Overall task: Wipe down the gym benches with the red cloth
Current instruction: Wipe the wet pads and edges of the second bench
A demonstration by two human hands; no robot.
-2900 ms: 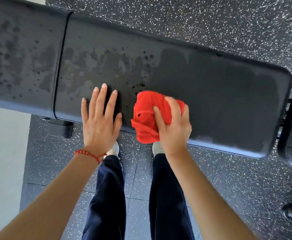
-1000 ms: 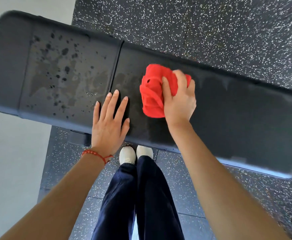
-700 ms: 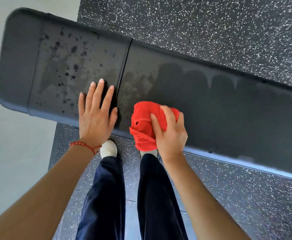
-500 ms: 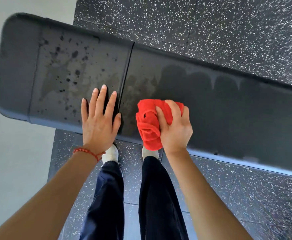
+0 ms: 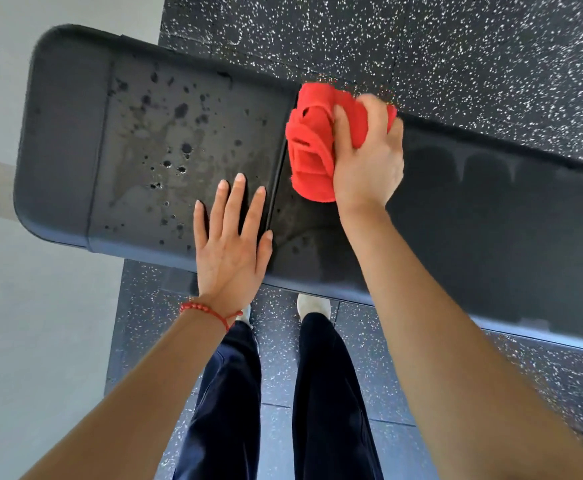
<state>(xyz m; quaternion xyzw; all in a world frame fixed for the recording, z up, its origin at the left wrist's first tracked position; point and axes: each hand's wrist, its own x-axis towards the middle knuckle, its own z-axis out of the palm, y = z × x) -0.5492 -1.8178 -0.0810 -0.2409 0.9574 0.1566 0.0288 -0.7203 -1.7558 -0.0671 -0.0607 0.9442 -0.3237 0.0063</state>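
A black padded gym bench (image 5: 490, 216) runs across the view, split by a seam into a short left pad and a long right pad. The left pad (image 5: 165, 161) carries dark droplets and streaks; the right pad looks evenly damp. My right hand (image 5: 366, 161) grips a bunched red cloth (image 5: 312, 147) at the bench's far edge, just right of the seam. My left hand (image 5: 231, 244) rests flat on the left pad near the front edge, fingers straight and spread, beside the seam.
Black speckled rubber flooring (image 5: 456, 46) lies beyond and under the bench. A pale floor (image 5: 23, 341) borders it on the left. My legs in dark trousers (image 5: 283, 393) and white shoes stand against the bench's front edge.
My right hand has pushed the red cloth from the bench's front edge up to its far edge, close to the seam. My left hand stays flat beside the seam.
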